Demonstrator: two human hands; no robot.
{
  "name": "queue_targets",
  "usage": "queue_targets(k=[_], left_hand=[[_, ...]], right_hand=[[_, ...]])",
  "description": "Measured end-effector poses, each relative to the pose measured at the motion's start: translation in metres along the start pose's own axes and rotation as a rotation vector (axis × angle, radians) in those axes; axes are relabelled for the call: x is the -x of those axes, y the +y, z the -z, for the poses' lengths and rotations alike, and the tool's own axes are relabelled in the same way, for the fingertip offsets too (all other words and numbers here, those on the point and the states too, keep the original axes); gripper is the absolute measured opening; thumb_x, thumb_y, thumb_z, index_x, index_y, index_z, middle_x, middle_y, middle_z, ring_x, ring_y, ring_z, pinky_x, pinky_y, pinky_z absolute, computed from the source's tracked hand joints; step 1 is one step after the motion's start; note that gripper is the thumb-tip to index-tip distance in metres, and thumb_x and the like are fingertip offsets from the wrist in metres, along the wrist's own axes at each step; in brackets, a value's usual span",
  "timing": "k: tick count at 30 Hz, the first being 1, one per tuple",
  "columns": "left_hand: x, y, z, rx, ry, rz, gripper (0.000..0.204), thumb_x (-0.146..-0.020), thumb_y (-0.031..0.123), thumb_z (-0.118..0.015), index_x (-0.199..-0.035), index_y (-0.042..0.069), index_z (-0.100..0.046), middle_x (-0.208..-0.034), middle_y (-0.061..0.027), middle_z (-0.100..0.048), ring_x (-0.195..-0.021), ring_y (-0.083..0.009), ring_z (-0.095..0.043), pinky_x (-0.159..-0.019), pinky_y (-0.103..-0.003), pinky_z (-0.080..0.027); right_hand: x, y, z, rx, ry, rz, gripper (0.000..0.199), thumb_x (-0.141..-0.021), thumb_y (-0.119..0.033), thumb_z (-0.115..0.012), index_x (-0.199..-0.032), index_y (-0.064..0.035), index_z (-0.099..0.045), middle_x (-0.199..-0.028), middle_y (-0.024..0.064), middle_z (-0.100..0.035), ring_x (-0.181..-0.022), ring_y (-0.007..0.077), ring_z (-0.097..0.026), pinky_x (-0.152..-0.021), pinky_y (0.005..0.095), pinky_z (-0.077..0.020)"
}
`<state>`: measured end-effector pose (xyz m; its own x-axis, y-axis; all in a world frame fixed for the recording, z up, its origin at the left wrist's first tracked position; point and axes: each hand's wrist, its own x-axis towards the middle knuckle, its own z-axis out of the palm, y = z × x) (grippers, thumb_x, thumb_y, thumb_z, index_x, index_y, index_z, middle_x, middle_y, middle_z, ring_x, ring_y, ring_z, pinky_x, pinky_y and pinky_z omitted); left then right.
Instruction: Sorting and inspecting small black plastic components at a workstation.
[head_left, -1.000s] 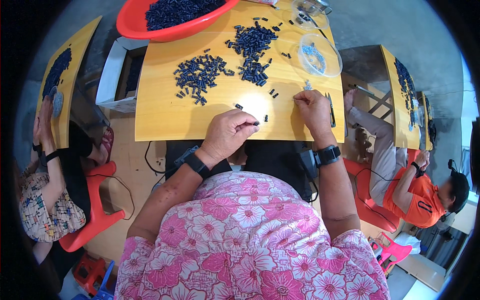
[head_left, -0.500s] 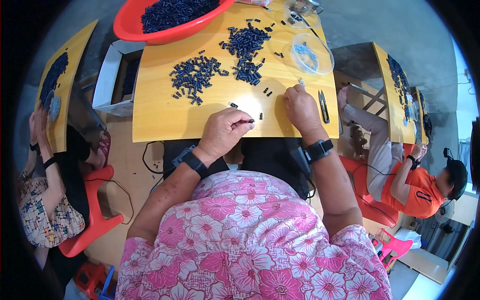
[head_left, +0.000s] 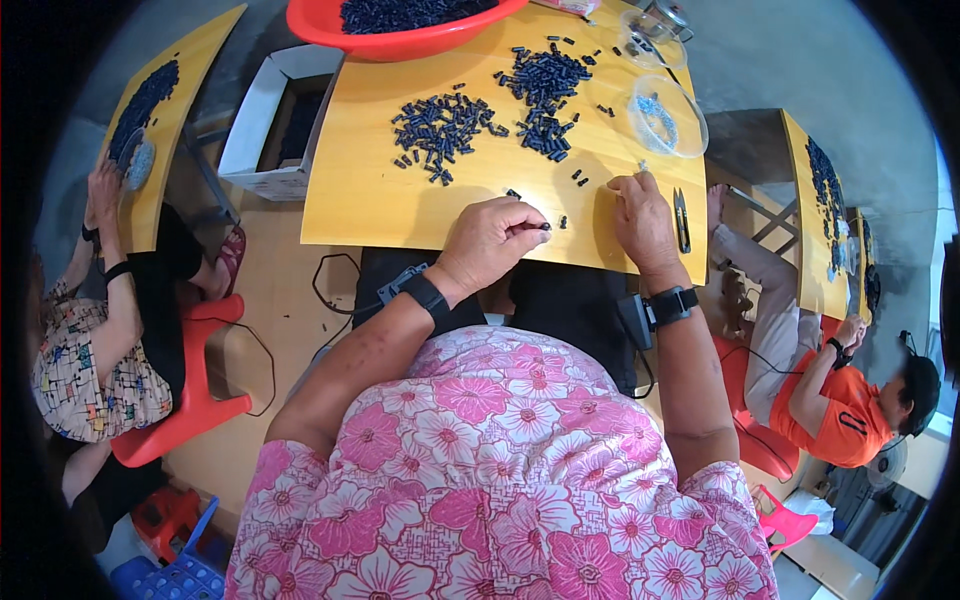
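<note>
My left hand [head_left: 492,245] is over the near edge of the yellow table, thumb and fingertips pinching a small black cylindrical part [head_left: 546,227]. A similar black piece [head_left: 563,222] stands just right of those fingertips, and another [head_left: 513,194] lies beyond the knuckles. My right hand [head_left: 645,225] rests on the table farther right with its fingers bent down. Whatever its fingertips hold, if anything, is hidden. Small clear pieces [head_left: 643,165] lie just past them. Black thread snips [head_left: 682,220] are to the right of this hand.
Two heaps of black parts [head_left: 440,132] [head_left: 545,85] lie on the table [head_left: 340,190]. A red basin [head_left: 410,42] of them stands at the far left. A clear bowl [head_left: 690,130] holds bluish bits. An open box [head_left: 255,130] sits left; people work at tables on both sides.
The whole view has shifted, so the table appears farther right and slightly higher. My left hand keeps its pinch on the black part. The right fingers look slightly less curled.
</note>
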<state>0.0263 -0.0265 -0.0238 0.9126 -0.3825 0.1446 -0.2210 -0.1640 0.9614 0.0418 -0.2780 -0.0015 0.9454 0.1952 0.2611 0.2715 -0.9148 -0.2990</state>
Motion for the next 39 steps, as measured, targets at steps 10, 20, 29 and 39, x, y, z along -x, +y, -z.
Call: queue_targets(k=[10, 20, 29, 39], left_hand=[[0.001, -0.001, 0.0, 0.006, 0.001, 0.059, 0.009, -0.084, 0.007, -0.07, -0.09, 0.0, -0.07, -0.081, -0.0058, -0.068, -0.073, -0.0095, -0.062, -0.067, -0.025, -0.05], [0.0, -0.003, -0.001, 0.048, -0.025, 0.097, 0.006, -0.084, 0.0, -0.07, -0.088, -0.003, -0.067, -0.084, -0.0063, -0.068, -0.078, -0.0103, -0.067, -0.07, -0.024, -0.054], [0.0, -0.004, -0.002, 0.047, -0.015, 0.119, 0.006, -0.083, 0.0, -0.071, -0.086, -0.002, -0.067, -0.082, -0.0072, -0.068, -0.076, -0.011, -0.067, -0.068, -0.025, -0.054], [-0.001, 0.002, 0.003, -0.009, -0.002, 0.082, 0.008, -0.083, 0.005, -0.071, -0.083, -0.002, -0.067, -0.075, -0.0075, -0.068, -0.068, -0.0113, -0.065, -0.064, -0.026, -0.052]], right_hand=[[0.004, -0.038, 0.004, -0.734, -0.014, -0.216, 0.012, -0.091, -0.004, -0.059, -0.1, -0.0016, -0.067, -0.088, 0.0117, -0.067, -0.082, 0.0227, -0.063, -0.076, 0.0314, -0.0507], [0.013, -0.076, -0.006, -1.353, -0.228, -0.551, 0.012, -0.091, -0.002, -0.063, -0.1, 0.0012, -0.071, -0.078, 0.0027, -0.067, -0.07, 0.0086, -0.061, -0.071, 0.0247, -0.053], [0.013, -0.076, -0.01, -1.376, -0.276, -0.597, 0.013, -0.092, -0.001, -0.061, -0.099, 0.0017, -0.071, -0.078, 0.0023, -0.066, -0.07, 0.0083, -0.06, -0.071, 0.0252, -0.054], [0.013, -0.076, -0.01, -1.29, -0.276, -0.507, 0.011, -0.091, -0.001, -0.061, -0.097, 0.002, -0.07, -0.08, 0.0042, -0.068, -0.072, 0.0094, -0.062, -0.072, 0.0247, -0.0533]])
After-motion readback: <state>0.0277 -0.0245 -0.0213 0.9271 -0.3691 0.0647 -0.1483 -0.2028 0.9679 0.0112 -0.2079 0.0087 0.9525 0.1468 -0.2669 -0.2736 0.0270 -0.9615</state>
